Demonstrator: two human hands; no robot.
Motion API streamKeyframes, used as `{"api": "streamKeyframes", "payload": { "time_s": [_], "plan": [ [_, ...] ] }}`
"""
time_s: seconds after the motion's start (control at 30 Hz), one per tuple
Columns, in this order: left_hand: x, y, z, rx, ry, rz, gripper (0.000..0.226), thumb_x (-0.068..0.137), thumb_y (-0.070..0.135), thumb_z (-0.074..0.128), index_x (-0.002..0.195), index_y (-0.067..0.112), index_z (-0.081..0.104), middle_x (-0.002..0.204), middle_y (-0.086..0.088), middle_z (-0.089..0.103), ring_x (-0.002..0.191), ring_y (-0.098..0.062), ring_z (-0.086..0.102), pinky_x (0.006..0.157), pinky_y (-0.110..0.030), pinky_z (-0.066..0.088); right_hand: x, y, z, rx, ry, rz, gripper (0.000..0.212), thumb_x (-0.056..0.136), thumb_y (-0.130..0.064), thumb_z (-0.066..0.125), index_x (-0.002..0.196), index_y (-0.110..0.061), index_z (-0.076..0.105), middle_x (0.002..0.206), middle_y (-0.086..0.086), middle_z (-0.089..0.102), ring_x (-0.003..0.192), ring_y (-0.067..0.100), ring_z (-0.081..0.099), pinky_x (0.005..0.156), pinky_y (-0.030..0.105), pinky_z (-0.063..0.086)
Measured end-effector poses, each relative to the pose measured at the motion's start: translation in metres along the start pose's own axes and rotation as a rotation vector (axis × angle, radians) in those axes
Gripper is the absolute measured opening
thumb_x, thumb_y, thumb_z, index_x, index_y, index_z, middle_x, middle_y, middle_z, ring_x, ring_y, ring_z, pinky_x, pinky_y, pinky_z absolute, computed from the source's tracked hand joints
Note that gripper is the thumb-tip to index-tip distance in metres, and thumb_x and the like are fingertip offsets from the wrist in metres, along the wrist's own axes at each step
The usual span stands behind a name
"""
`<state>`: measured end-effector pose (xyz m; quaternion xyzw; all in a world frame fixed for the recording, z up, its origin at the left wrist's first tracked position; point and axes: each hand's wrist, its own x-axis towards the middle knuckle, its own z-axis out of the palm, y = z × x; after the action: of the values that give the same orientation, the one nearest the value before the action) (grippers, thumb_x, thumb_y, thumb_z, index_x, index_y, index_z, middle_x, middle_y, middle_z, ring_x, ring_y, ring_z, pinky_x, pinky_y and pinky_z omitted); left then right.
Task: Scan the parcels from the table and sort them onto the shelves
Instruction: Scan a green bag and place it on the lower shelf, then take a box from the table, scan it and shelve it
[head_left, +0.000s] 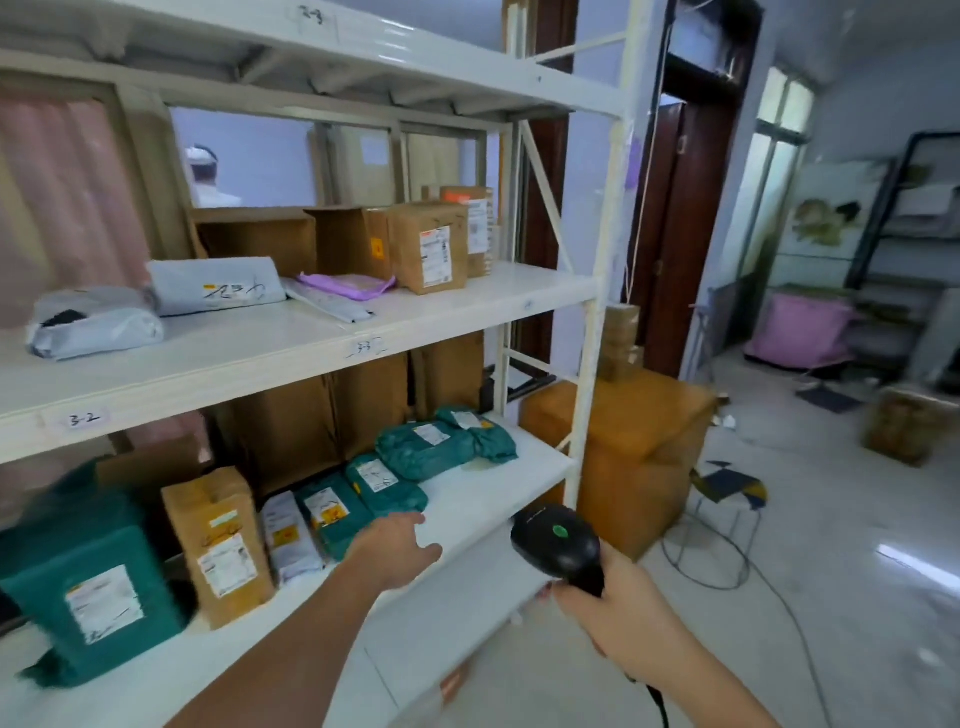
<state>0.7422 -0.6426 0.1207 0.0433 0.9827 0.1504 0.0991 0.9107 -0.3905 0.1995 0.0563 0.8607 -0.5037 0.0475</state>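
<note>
The scanner (563, 545) is gripped by the right hand (618, 618), fingers curled round its handle. The left hand (400, 551) is held out empty over the lower shelf (467, 499), fingers relaxed, just beside the green parcels (384, 486) — soft, light mailers, probably slippery, best taken across the flat middle.

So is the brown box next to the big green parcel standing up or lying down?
Standing up. The brown box sits on its short end on the lower shelf, taller than wide, leaning slightly, its label facing out.
</note>
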Motion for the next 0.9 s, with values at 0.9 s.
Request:
{"api": "streamKeyframes", "payload": {
  "time_s": [0.9],
  "plan": [
    [0.288, 0.331, 0.077, 0.034, -0.167, 0.404, 0.056, 0.092, 0.058, 0.062, 0.14, 0.03, 0.054, 0.148, 0.001, 0.056, 0.124, -0.023, 0.063, 0.098, -0.039, 0.057, 0.172, 0.128, -0.23, 0.019, 0.455, 0.184, 0.025, 0.085, -0.011, 0.064, 0.094, -0.034, 0.06, 0.055, -0.007, 0.056, 0.042, 0.005, 0.045, 0.047, 0.024, 0.04]
  ]
}}
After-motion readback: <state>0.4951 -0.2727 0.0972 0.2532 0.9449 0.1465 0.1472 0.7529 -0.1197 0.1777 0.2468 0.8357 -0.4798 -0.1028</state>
